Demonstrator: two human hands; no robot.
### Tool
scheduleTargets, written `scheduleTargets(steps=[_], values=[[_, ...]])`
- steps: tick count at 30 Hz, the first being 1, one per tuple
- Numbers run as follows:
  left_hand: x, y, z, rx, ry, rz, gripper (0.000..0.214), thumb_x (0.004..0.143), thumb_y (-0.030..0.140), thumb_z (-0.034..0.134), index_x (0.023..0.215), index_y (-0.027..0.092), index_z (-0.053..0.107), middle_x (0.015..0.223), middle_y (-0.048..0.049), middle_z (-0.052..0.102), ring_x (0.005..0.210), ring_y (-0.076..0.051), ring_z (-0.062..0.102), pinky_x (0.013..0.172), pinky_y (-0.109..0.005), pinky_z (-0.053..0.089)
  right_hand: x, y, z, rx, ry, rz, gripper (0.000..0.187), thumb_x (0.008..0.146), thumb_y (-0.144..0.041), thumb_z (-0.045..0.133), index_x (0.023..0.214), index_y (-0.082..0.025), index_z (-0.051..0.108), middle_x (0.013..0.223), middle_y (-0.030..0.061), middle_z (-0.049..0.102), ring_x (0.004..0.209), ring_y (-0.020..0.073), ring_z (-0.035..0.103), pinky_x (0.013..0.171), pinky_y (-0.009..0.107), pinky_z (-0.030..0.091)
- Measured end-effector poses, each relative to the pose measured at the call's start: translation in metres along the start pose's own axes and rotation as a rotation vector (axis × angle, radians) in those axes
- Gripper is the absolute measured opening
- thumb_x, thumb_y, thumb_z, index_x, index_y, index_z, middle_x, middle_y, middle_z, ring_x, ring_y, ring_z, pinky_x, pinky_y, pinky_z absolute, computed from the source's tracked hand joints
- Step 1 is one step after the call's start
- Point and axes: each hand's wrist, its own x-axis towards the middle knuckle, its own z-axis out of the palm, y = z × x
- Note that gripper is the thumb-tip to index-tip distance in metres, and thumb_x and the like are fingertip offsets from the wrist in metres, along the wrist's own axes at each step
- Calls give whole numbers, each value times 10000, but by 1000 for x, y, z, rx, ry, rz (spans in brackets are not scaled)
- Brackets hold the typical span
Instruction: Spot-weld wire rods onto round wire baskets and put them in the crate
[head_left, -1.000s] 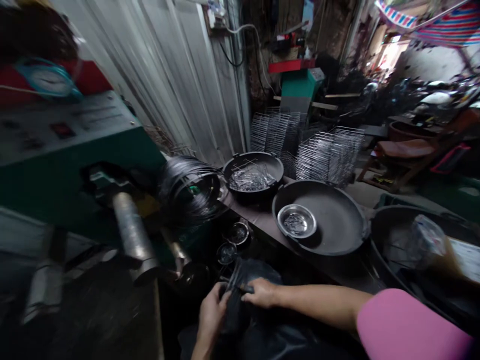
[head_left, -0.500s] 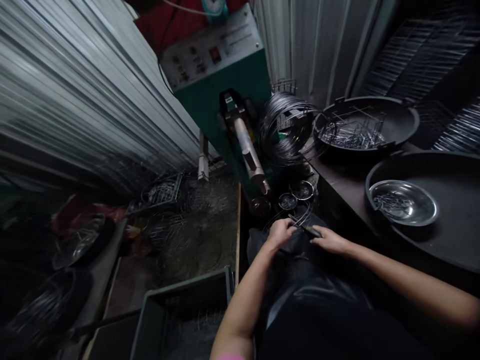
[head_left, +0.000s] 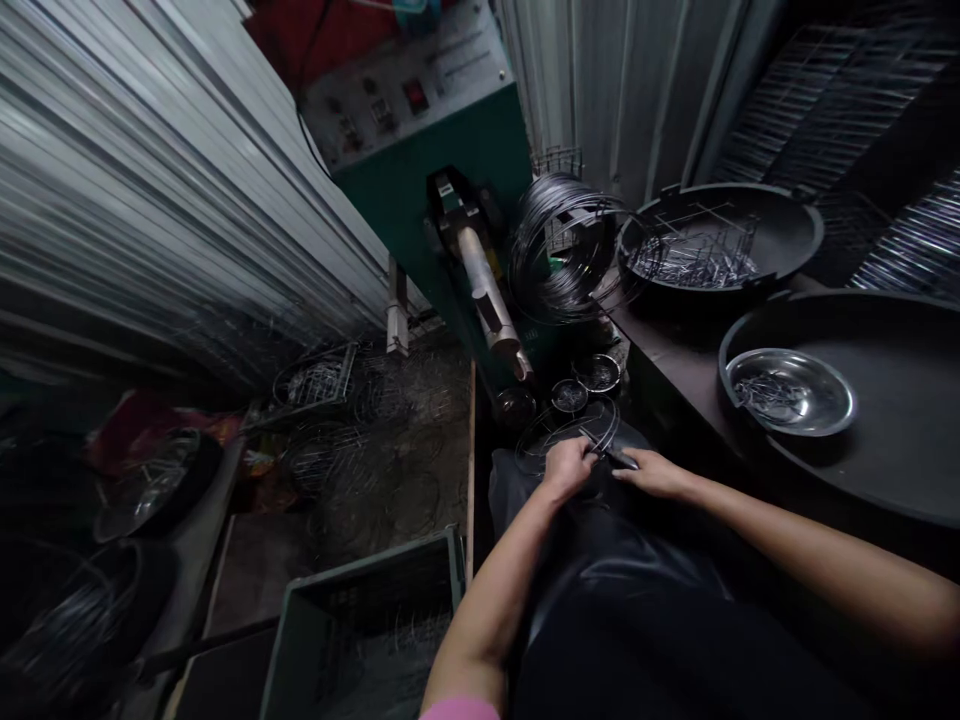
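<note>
My left hand [head_left: 567,466] is closed on thin wire rings [head_left: 564,435] that rest on a dark apron over my lap. My right hand [head_left: 654,472] is closed on a small dark tool [head_left: 619,458] whose tip meets the wire right beside the left hand. Both hands sit just below the metal cylinder [head_left: 486,290] of a green machine [head_left: 442,170]. A large coil of wire [head_left: 564,245] hangs beside that cylinder.
On the dark bench to the right stand a pan of wire pieces [head_left: 718,245] and a wide pan [head_left: 892,420] holding a steel bowl [head_left: 791,390]. A green crate [head_left: 360,630] sits at lower left. Wire racks [head_left: 315,380] lie on the floor by corrugated sheeting [head_left: 150,200].
The view swung from the far workshop down to the floor and machine, then crept slightly nearer. Both hands stay together on my lap; the wire rings now show more fully above them.
</note>
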Motion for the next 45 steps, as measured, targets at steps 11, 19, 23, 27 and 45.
scheduleTargets(steps=[11, 19, 23, 27, 45], values=[[-17, 12, 9, 169, 15, 1, 190, 841, 269, 492, 941, 230, 649, 990, -32, 683, 922, -189, 614, 778, -277, 437, -3, -2, 0, -181, -66, 163, 285, 739, -284, 644, 988, -150, 601, 946, 91, 659, 861, 226, 616, 716, 268, 461], [-23, 16, 14, 234, 39, -2, 180, 860, 228, 457, 926, 194, 620, 976, -55, 670, 917, -200, 615, 792, -321, 431, -5, -1, 12, -271, 6, 130, 269, 822, -339, 544, 971, -123, 603, 968, 135, 648, 896, 263, 605, 763, 315, 442], [-25, 16, 16, 216, 43, 7, 167, 860, 223, 463, 937, 193, 609, 973, -53, 664, 931, -192, 605, 814, -324, 422, -8, 6, 14, -268, 20, 2, 297, 813, -400, 536, 928, -134, 603, 945, 125, 655, 861, 251, 608, 744, 304, 439], [-27, 16, 19, 194, 58, 13, 165, 860, 212, 468, 949, 191, 605, 977, -54, 658, 939, -188, 600, 826, -328, 416, -4, 16, 14, -303, 25, -77, 254, 799, -385, 525, 898, -161, 593, 894, 102, 660, 820, 235, 610, 720, 291, 436], [-28, 16, 22, 143, 131, -103, 160, 882, 224, 464, 957, 173, 597, 953, -60, 659, 911, -186, 599, 801, -297, 417, 13, 26, 13, -261, 9, -245, 167, 828, -337, 439, 822, -179, 497, 828, 116, 633, 759, 233, 598, 712, 301, 439]])
